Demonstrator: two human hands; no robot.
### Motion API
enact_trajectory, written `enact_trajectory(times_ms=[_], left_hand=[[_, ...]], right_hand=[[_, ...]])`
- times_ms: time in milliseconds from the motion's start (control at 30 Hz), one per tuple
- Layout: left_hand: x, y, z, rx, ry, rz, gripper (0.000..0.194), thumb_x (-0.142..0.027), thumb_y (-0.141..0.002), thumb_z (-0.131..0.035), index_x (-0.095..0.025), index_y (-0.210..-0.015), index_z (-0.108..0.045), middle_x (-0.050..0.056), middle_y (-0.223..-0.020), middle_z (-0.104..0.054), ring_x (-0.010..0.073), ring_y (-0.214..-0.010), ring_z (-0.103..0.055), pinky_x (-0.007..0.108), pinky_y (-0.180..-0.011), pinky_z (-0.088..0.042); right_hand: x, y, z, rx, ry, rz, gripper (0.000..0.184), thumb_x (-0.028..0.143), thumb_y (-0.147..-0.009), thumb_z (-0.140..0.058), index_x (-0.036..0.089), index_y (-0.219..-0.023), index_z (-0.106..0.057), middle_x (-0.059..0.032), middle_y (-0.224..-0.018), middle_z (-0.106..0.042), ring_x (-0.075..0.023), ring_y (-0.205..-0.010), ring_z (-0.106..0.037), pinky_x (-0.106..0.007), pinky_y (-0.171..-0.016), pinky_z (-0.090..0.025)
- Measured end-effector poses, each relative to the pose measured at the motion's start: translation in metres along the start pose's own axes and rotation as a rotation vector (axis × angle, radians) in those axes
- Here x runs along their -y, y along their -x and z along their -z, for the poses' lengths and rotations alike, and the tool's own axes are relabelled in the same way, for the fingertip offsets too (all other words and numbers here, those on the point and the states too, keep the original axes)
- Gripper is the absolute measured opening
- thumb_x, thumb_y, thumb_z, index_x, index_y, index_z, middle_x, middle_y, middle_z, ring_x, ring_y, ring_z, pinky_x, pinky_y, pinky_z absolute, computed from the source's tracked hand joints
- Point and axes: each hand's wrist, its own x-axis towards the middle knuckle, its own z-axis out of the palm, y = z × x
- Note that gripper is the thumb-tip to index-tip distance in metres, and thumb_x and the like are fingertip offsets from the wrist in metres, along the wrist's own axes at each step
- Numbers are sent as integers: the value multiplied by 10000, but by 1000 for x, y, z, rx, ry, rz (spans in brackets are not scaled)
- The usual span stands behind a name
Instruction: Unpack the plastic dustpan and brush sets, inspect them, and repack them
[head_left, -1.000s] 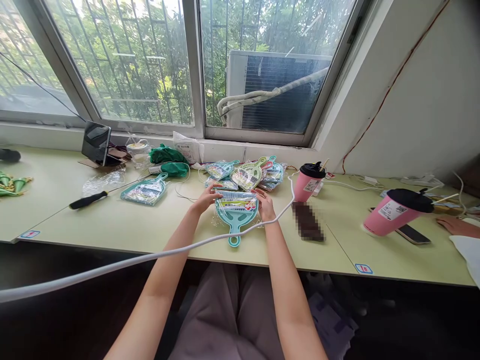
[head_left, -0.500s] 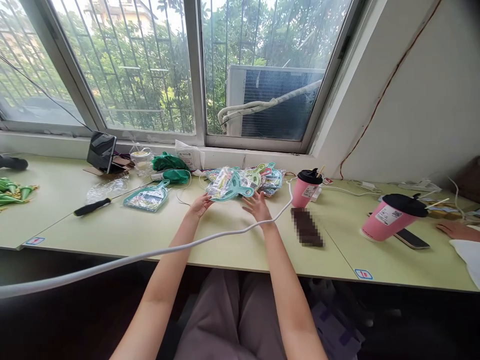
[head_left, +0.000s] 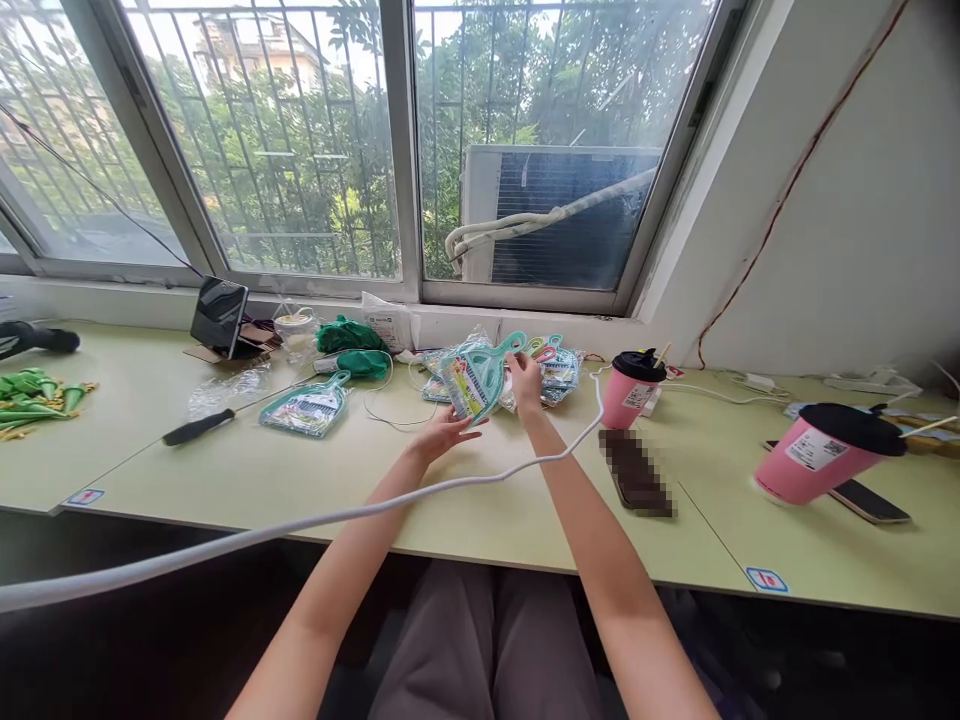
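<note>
A teal mini dustpan, wrapped in clear plastic with a printed card and what looks like a brush inside, is held up above the table. My right hand pinches it by the handle. Under its lower edge my left hand is closed on the pan, some fingers stretched out. Behind it lies a pile of similar wrapped dustpans, with teal, green and pink handles showing; the held one partly hides them. Another wrapped dustpan rests flat to the left.
A white cable crosses in front of my forearms. Pink cups with black lids and a pixelated dark phone-like object are on the right. On the left are a screwdriver, a propped tablet, green gloves and green cone-shaped pieces.
The dustpan has been turned, its handle now pointing up and right. My right hand has gone from spread fingers to gripping the handle; my left hand has moved right, beneath the pan.
</note>
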Motion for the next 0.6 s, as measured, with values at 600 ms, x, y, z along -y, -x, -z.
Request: enact_trajectory(times_ms=[600], left_hand=[[2,-14,12,-337,-43,-224,500,-323,-606,-875,-203,-1033,-643,65,-1044,-700,247,-1054,-666,412,-980,-486]], right_hand=[[64,-7,25,-47,212,273,230,416,-905,-567,242,-895,-719,-52,-879,-735,-261,-1027,-620,-555,-1160,-146]])
